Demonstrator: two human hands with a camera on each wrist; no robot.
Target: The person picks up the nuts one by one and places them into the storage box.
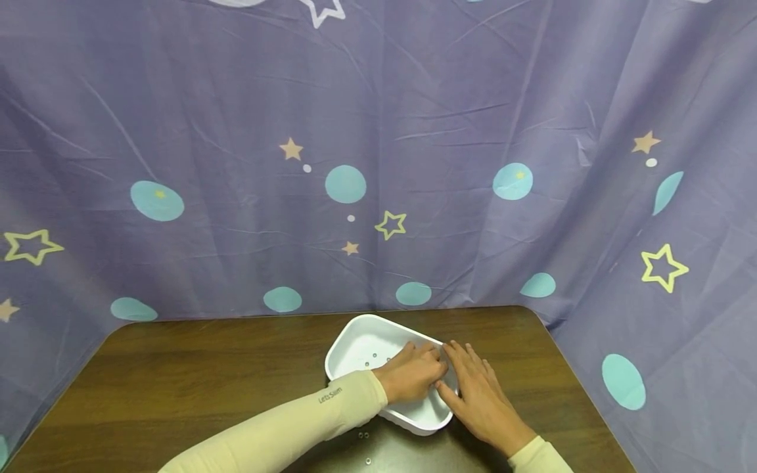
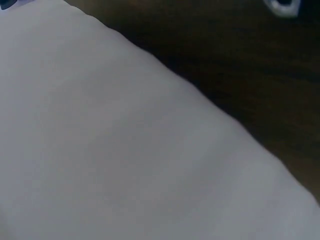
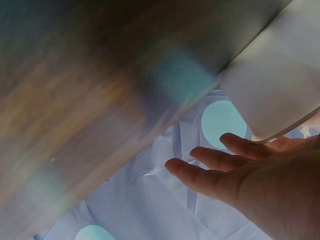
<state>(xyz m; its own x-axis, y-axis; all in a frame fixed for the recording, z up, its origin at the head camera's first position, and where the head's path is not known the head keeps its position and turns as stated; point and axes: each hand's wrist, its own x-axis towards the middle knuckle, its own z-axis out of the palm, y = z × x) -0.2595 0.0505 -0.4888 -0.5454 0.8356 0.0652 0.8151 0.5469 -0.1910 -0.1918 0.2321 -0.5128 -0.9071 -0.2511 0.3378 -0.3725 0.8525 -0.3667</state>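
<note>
A white plastic tray (image 1: 349, 341) with rounded corners stands on the table, set at an angle. Small metal rings, like nuts (image 1: 367, 364), lie on its floor. My left hand (image 1: 412, 373) reaches across into the right part of the tray, back of the hand up and fingers bent. What its fingertips touch or hold is hidden; the left wrist view is mostly filled by the pale sleeve (image 2: 125, 135). At the tray's right end is my right hand (image 1: 481, 397), thumb over the rim near the left fingers. Its other fingers (image 3: 210, 175) extend nearly straight along the tray's outside.
Several more small rings (image 1: 368, 461) lie on the dark wooden table (image 1: 207, 374) in front of the tray. A purple curtain (image 1: 236, 131) with stars and dots hangs behind the table and along its sides.
</note>
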